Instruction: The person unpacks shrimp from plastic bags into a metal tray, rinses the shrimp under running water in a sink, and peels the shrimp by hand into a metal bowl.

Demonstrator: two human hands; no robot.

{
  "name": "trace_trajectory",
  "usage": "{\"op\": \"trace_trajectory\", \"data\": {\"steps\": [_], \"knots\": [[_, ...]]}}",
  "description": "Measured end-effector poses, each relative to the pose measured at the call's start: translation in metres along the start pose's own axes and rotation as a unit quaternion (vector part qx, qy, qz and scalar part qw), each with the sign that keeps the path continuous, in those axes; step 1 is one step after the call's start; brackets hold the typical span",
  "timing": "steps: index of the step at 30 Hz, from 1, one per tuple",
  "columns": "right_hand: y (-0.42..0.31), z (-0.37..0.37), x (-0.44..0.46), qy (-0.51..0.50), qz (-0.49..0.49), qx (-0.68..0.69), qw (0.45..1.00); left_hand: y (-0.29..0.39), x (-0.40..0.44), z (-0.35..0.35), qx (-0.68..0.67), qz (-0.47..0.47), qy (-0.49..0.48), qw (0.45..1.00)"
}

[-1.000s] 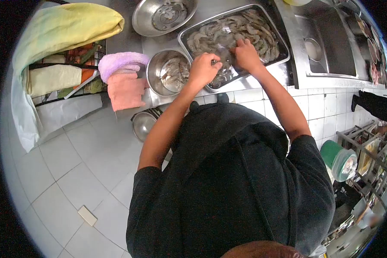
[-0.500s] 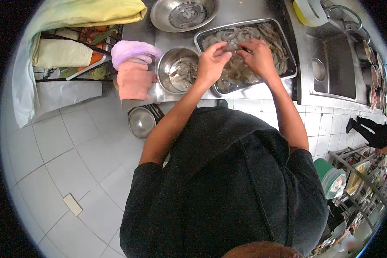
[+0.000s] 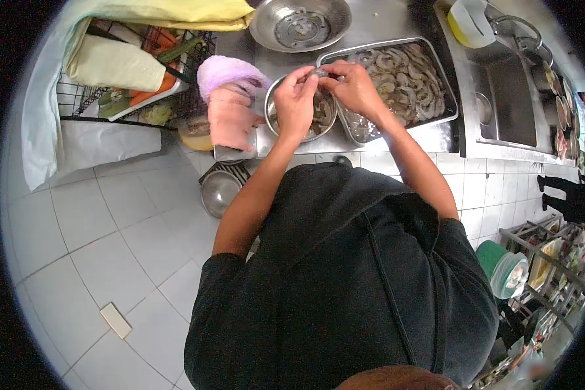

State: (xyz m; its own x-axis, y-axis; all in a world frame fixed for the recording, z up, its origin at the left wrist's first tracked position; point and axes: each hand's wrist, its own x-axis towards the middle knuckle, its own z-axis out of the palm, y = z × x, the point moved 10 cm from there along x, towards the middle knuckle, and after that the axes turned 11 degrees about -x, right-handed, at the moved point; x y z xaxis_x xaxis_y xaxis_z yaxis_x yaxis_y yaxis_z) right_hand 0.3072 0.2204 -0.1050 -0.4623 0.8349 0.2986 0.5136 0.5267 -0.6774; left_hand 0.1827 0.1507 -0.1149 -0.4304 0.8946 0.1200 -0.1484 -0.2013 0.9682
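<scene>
My left hand point(image 3: 295, 105) and my right hand point(image 3: 356, 94) meet over a round steel bowl point(image 3: 320, 137), fingertips pinched together on a small greyish shrimp point(image 3: 319, 72). Fingers cover most of that shrimp. Some shrimp pieces show inside the bowl, partly hidden under my hands. Just to the right lies a rectangular metal tray point(image 3: 431, 51) with many raw grey shrimps point(image 3: 406, 81) in it; my right forearm crosses its near left side. Behind the bowl stands a wide steel basin point(image 3: 264, 32) with a few translucent pieces at its bottom.
Pink and purple cloths point(image 3: 231, 117) lie left of the bowl. Further left is a wire basket of vegetables point(image 3: 143, 97) under a yellow cloth point(image 3: 188, 16). A sink point(image 3: 507, 97) and a yellow-bottomed jug point(image 3: 471, 26) are on the right. Below the counter sits a steel bowl point(image 3: 221, 194).
Both hands have moved left from above the shrimp tray to above the round bowl, and their fingertips have come together on a shrimp. The view has shifted slightly.
</scene>
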Motion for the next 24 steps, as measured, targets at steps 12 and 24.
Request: {"op": "trace_trajectory", "data": {"steps": [12,24], "knots": [[-0.036,0.074,-0.010,-0.004,-0.028,-0.090,0.996,-0.019,-0.005,-0.082,0.016,-0.031,0.009,0.999],[-0.038,0.086,-0.021,-0.030,-0.063,-0.131,0.989,-0.072,-0.022,-0.088,-0.157,-0.266,-0.035,0.950]]}}
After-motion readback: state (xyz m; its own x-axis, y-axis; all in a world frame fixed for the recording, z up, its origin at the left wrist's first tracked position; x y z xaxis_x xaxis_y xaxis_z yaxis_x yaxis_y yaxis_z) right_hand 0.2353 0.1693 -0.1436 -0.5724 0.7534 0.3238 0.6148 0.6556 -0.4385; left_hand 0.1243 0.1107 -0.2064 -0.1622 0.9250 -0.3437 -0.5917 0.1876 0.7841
